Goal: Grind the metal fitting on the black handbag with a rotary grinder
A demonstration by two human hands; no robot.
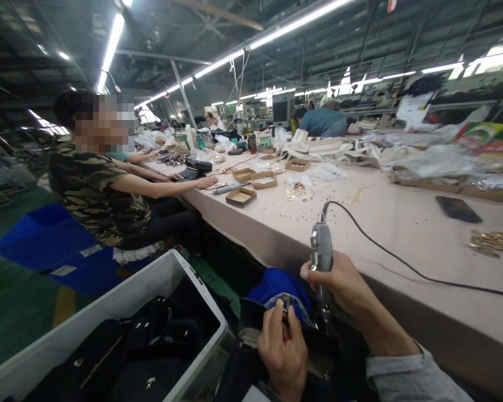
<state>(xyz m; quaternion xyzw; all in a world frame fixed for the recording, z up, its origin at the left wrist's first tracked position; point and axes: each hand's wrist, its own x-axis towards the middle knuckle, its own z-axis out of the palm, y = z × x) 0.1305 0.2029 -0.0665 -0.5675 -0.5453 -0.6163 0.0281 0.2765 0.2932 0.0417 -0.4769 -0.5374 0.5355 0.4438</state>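
No text is legible. Print on the coloured packaging (pixel 488 137), far right, and the blue crate's label (pixel 62 271) is blurred.

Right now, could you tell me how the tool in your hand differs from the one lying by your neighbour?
My tool stands upright, gripped in my right hand; the neighbour's tool lies flat on the table, unheld. Mine looks larger, being nearer. Both look grey and corded.

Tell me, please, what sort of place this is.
Most likely a factory assembly floor, perhaps for bags. A long shared worktable carries cardboard trays, and a co-worker sits along it. The right hand grips a corded power tool while the left hand pinches a metal fitting.
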